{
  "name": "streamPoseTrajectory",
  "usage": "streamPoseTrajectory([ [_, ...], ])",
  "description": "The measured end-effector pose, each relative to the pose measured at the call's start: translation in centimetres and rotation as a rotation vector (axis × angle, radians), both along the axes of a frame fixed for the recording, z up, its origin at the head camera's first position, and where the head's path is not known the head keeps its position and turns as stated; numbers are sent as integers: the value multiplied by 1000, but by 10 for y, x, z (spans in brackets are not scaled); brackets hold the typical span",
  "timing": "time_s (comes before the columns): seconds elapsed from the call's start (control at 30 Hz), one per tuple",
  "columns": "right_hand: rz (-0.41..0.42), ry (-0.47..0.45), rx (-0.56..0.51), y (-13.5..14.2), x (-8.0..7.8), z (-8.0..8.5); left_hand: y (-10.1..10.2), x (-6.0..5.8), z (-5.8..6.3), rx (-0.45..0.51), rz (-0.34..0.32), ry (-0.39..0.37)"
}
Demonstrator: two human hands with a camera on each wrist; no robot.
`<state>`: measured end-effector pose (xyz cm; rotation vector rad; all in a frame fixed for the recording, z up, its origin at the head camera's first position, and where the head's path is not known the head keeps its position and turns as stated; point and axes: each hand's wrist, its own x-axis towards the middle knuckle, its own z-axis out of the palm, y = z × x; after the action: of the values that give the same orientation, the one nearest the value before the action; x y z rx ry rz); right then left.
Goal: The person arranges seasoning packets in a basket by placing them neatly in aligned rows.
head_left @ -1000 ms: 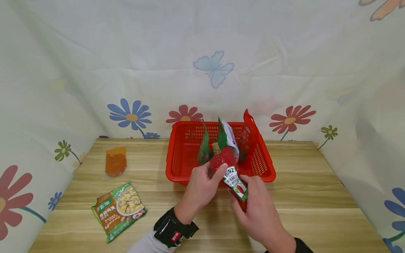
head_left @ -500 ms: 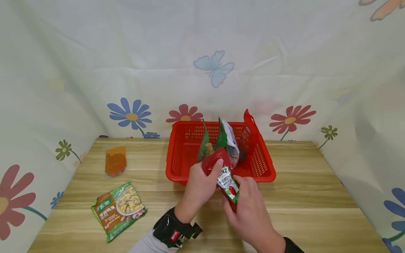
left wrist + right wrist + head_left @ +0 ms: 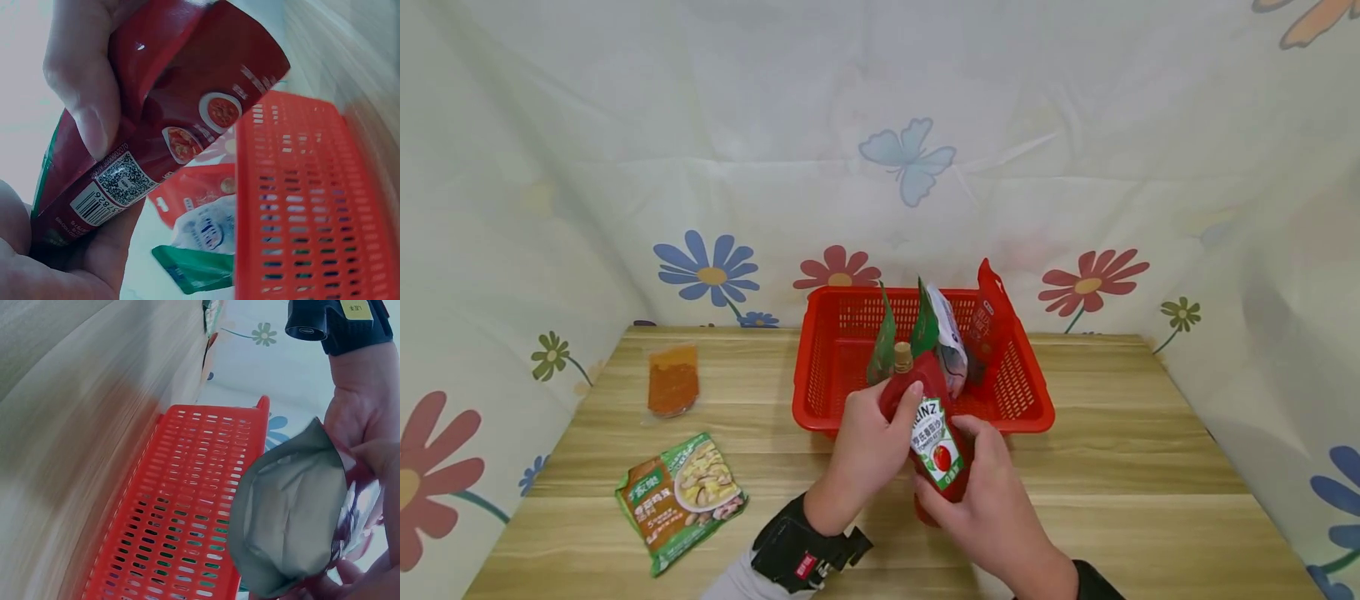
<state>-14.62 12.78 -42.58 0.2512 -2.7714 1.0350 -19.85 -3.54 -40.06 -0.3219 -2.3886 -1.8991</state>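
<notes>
Both hands hold a red Heinz ketchup pouch [image 3: 936, 450] in front of the basket. Its gold cap [image 3: 903, 357] points up and away, and the front label faces the head camera. The left hand [image 3: 868, 446] grips the upper part, thumb across the front. Lower down, the right hand [image 3: 1000, 500] grips the pouch's right edge and bottom. The left wrist view shows a printed side with a barcode [image 3: 94, 203]; the right wrist view shows the pouch's grey base [image 3: 290, 515].
Behind the hands stands a red plastic basket [image 3: 827, 421] with several upright packets, among them a red bag [image 3: 990, 312] and a white one [image 3: 950, 337]. To the left lie a green-and-brown seasoning packet [image 3: 681, 502] and a small bag of orange-red contents [image 3: 673, 382].
The ketchup pouch and both hands have shifted a little left. The pouch has turned more upright, with its label facing the head camera more squarely. Basket and packets have stayed put.
</notes>
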Motion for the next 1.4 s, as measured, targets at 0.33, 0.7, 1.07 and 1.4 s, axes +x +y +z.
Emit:
streamPoseTrajectory([
  [0.33, 165, -197, -375, 10, -12, -3, -15, 4, 16, -39, -75, 29],
  [0.7, 485, -575, -587, 19, -29, -4, -36, 0, 29, 10, -334, -71],
  [1.07, 545, -661, -644, 5, -29, -5, -48, -7, 32, -64, -385, -74],
  [1.4, 442, -549, -569, -1, -33, -9, -47, -9, 29, -115, -265, 40],
])
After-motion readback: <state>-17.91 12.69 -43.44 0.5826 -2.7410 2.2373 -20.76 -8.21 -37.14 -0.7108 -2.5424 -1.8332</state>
